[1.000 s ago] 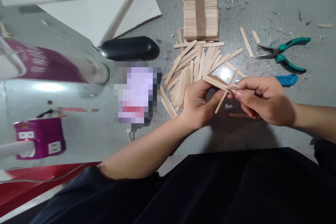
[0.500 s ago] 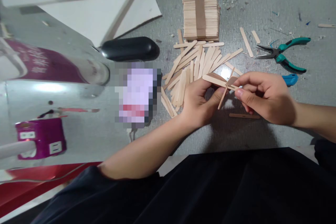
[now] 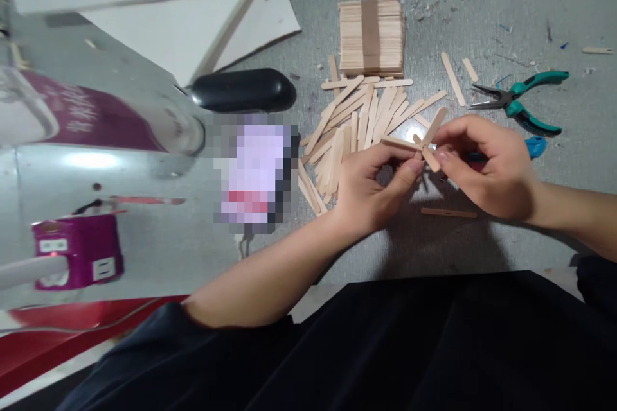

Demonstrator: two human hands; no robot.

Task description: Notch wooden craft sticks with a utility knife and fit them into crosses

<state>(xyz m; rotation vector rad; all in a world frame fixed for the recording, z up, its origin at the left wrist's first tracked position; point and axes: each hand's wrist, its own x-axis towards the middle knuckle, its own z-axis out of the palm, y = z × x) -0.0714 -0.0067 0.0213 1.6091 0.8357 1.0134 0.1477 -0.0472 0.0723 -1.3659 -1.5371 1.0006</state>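
Observation:
Between my two hands is a piece made of crossed wooden craft sticks (image 3: 436,126), its arms spread out from a joined centre. My left hand (image 3: 373,186) pinches it from the left, thumb and forefinger closed near the crossing. From the right, my right hand (image 3: 491,170) grips it with the thumb and fingertips, and part of the crossing is hidden there. Loose craft sticks (image 3: 380,112) lie in a fanned heap just beyond my left hand. Below the hands, a single stick with a slot (image 3: 449,212) rests on the table.
A paper-banded bundle of sticks (image 3: 351,35) stands behind the heap. Green-handled pliers (image 3: 513,96) lie open at the right, near a blue-handled tool (image 3: 535,146). A blurred-out phone (image 3: 255,170), a black case (image 3: 245,90) and a purple power adapter (image 3: 80,250) are on the left.
The crossed-stick piece has turned in my fingers, so its arms now point in different directions. Both hands stay closed on it, nearly in place. The view has shifted slightly.

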